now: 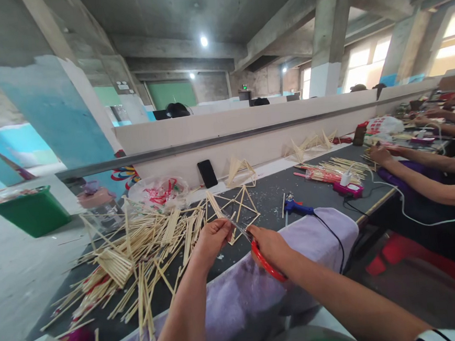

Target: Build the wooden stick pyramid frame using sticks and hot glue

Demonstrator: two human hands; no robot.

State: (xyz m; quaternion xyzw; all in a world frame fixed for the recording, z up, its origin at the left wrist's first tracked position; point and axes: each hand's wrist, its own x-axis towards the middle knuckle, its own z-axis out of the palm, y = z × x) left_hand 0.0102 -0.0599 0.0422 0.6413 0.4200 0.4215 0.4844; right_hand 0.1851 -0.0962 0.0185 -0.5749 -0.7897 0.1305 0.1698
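My right hand point(271, 246) is closed around a pair of scissors with red handles point(267, 264), their metal blades pointing up and left. The fingers of my left hand point(216, 235) are pinched together beside the blade tips; what they hold is too small to make out. Just beyond my left hand lies a flat row of thin wooden sticks point(214, 205). A frame of glued sticks point(247, 204) rests on the dark table behind the scissors. To the right lies a blue glue gun point(298, 206) with its cord trailing over a lilac cloth point(319, 237) at the table edge.
A heap of loose sticks point(150, 239) spreads over the table's left side. Behind it are a plastic bag point(158, 191) and a bottle point(100, 204). A phone point(207, 173) leans on the partition. Farther right, a co-worker's arms point(420, 168) reach over the table, near a power strip point(347, 187).
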